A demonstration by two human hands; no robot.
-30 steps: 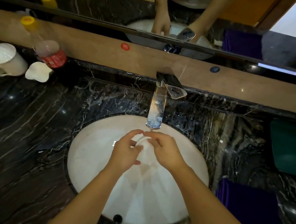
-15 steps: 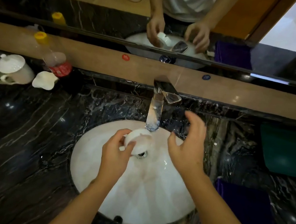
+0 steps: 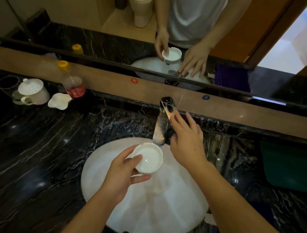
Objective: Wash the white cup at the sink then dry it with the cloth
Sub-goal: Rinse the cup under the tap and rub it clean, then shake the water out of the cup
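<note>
The white cup [image 3: 147, 158] sits gripped in my left hand [image 3: 122, 173] over the sink [image 3: 154, 212], just below the tap [image 3: 165, 118]. My right hand [image 3: 187, 141], open, touches the lever. I'd shut it gently, keeping the cup level, then reach for the cloth.

Both hands together on the white cup [image 3: 147, 157] under the faucet [image 3: 162, 124] one second ago; now separated. Left hand [image 3: 123, 175] alone keeping the cup, thumb over its rim, and turned so the open side faces up, just below the faucet spout. Right hand [image 3: 187, 139] moved away from the cup, up and to the right of the faucet, with fingertips [image 3: 175, 116] now touching the faucet lever. Before, rim only half visible behind fingers; now the whole inside visible, wet and shining.
</note>
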